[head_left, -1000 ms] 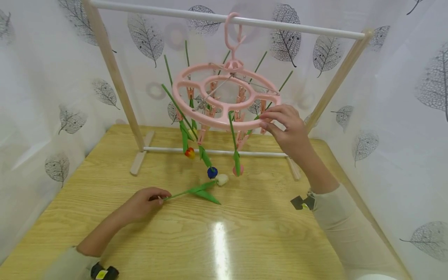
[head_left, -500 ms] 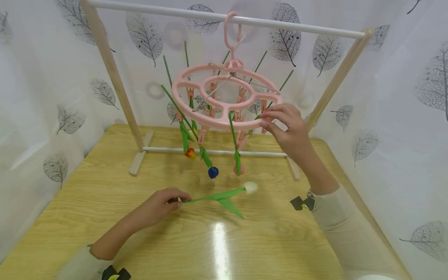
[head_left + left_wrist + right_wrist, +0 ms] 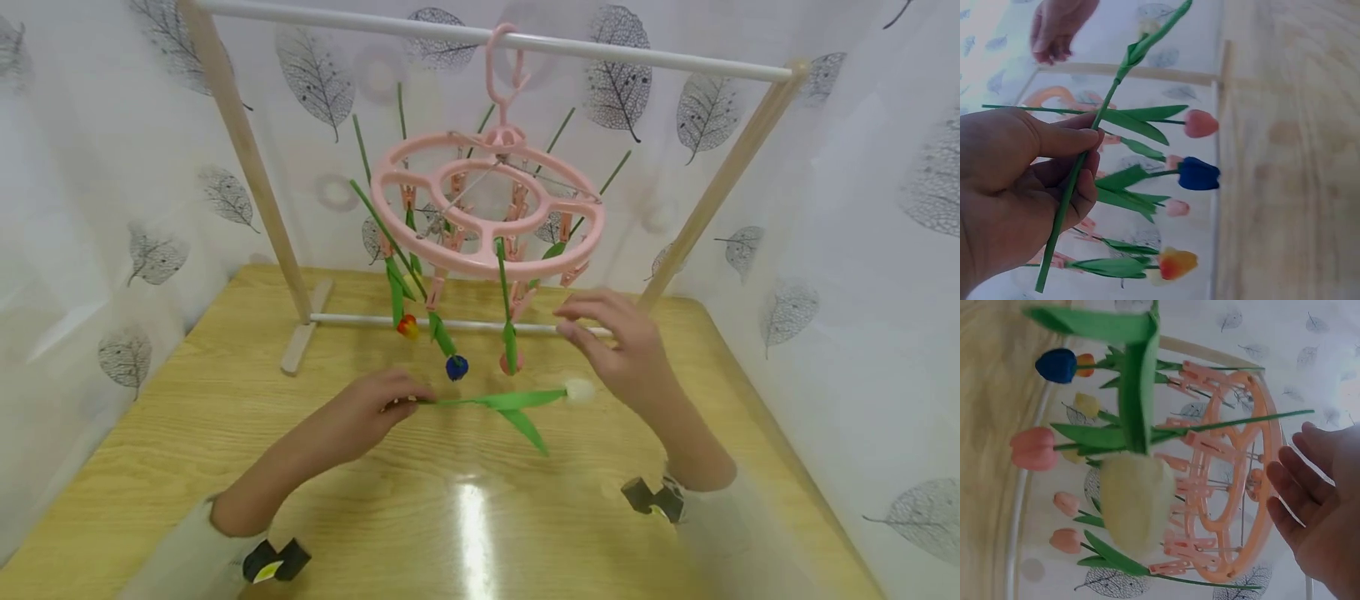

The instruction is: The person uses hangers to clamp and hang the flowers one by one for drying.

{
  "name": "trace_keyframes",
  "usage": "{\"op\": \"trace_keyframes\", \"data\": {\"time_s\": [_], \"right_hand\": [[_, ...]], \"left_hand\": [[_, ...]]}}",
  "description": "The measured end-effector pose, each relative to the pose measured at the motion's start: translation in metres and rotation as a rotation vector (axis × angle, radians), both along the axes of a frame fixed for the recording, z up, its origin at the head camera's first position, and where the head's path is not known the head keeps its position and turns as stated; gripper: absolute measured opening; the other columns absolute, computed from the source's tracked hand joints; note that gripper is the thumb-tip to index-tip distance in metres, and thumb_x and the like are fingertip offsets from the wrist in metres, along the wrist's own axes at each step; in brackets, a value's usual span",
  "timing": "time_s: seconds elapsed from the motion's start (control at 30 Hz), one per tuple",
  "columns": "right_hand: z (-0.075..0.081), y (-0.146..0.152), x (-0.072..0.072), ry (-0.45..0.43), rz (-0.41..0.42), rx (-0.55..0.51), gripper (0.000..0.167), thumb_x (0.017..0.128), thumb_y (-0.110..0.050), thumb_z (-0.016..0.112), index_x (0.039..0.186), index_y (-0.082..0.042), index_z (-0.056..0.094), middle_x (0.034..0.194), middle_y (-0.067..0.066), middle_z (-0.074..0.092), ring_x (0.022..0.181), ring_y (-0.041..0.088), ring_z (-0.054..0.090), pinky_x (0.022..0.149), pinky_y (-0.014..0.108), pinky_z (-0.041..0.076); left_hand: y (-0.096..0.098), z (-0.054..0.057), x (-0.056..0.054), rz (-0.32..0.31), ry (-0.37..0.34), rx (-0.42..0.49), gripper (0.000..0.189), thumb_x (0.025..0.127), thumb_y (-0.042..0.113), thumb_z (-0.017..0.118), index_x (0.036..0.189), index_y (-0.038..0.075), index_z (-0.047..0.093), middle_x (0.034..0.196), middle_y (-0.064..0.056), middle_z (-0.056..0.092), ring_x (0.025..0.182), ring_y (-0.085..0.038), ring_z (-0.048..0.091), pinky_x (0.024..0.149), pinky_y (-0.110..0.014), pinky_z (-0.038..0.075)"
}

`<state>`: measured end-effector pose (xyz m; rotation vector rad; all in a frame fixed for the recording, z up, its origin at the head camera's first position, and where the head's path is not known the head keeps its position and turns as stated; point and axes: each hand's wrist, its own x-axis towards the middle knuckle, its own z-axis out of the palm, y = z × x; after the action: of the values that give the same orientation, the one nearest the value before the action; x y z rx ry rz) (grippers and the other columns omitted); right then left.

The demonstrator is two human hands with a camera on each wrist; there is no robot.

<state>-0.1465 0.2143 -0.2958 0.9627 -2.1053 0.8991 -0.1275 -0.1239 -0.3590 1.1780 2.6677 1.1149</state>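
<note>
My left hand [image 3: 367, 417] pinches the stem of an artificial white tulip [image 3: 579, 390] between thumb and fingers. The tulip lies nearly level over the table, its bloom pointing right. In the right wrist view the white bloom [image 3: 1137, 503] looms large in front of the hanging flowers. My right hand [image 3: 622, 350] holds nothing, fingers loosely bent, just below the right side of a round pink clip hanger [image 3: 465, 260]. From the hanger's clips hang a blue tulip [image 3: 457, 367], a pink tulip [image 3: 512, 362] and a red-yellow tulip [image 3: 407, 326], heads down, with others behind.
The hanger hooks over the white top bar [image 3: 645, 57] of a rack with wooden side posts [image 3: 255, 167]. A lower white bar [image 3: 360, 319] runs just above the wooden table [image 3: 375, 517]. Leaf-printed white curtain [image 3: 795, 183] surrounds the table at the back and sides.
My left hand has carried the white tulip to the right, and its bloom now sits near my right hand. My right hand has let go of the hanger's rim and dropped below it.
</note>
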Motion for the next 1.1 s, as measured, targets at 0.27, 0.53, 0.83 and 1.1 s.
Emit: {"op": "trace_keyframes", "data": {"time_s": [0.27,0.53,0.83,1.1], "right_hand": [[-0.038,-0.025,0.020,-0.150,0.144,0.243,0.022,0.086,-0.005,0.078,0.108,-0.007,0.075,0.110,0.005,0.073,0.105,0.020,0.069,0.090,0.030,0.057],[-0.047,-0.034,0.020,-0.262,0.132,0.269,0.018,0.088,-0.010,0.078,0.106,-0.008,0.076,0.104,0.000,0.072,0.094,0.012,0.067,0.078,0.031,0.059],[-0.047,-0.032,0.019,-0.233,0.110,0.280,0.020,0.088,-0.006,0.077,0.107,-0.008,0.077,0.107,0.002,0.073,0.099,0.017,0.067,0.084,0.030,0.058],[-0.041,-0.024,0.018,-0.201,0.140,0.216,0.022,0.088,-0.002,0.075,0.110,-0.006,0.074,0.105,0.002,0.074,0.096,0.016,0.067,0.083,0.032,0.057]], "left_hand": [[0.016,0.023,-0.004,-0.079,0.198,-0.034,0.026,0.096,-0.002,0.064,0.116,0.011,0.074,0.109,0.001,0.070,0.103,-0.018,0.065,0.088,-0.035,0.056],[0.031,0.035,-0.012,-0.129,0.333,-0.054,0.016,0.093,-0.002,0.068,0.106,0.005,0.075,0.106,-0.007,0.071,0.102,-0.023,0.068,0.088,-0.036,0.058],[0.035,0.044,-0.012,-0.115,0.287,-0.006,0.019,0.093,0.000,0.069,0.110,0.008,0.075,0.106,-0.002,0.072,0.099,-0.016,0.066,0.086,-0.030,0.056],[0.039,0.064,0.014,-0.203,0.248,0.406,0.025,0.091,-0.003,0.070,0.111,0.012,0.074,0.105,0.004,0.071,0.095,-0.009,0.060,0.080,-0.025,0.053]]}}
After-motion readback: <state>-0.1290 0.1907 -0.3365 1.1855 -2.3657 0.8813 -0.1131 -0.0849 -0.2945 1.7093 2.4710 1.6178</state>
